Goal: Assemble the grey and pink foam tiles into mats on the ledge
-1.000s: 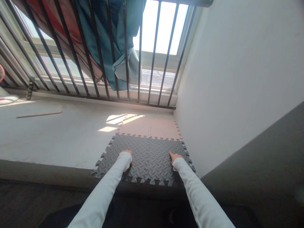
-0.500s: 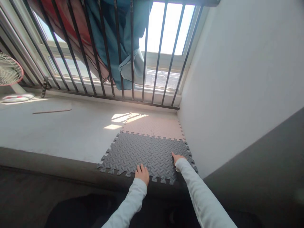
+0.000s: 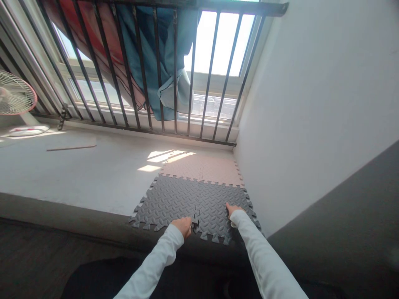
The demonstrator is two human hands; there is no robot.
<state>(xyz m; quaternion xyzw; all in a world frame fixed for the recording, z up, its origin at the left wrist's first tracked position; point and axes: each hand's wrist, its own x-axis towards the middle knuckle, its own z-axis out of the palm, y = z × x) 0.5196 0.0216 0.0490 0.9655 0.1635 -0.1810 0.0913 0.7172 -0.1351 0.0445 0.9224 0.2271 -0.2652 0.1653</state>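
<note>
Two dark grey foam floor tiles lie side by side on the ledge, their toothed edges meeting at a seam. My left hand [image 3: 183, 226] is closed on the front edge of the left foam tile [image 3: 171, 197], right by the seam, where the edge is bent up and a small gap shows. On the right foam tile [image 3: 213, 205], my right hand [image 3: 235, 209] rests with a finger stretched out against the surface; its other fingers are partly hidden. Pinkish foam tiles [image 3: 215, 168] adjoin the grey ones along their far edge.
A wall [image 3: 311, 104] rises close on the right. Behind the ledge [image 3: 102, 178] stand dark metal railings [image 3: 149, 131] before a window with curtains [image 3: 146, 62]. A thin stick [image 3: 71, 148] and a fan [image 3: 17, 93] are at the left.
My left hand has gone from lying spread on the tile edge to gripping it, and the edge at the seam is now bent up. My right hand stays in place.
</note>
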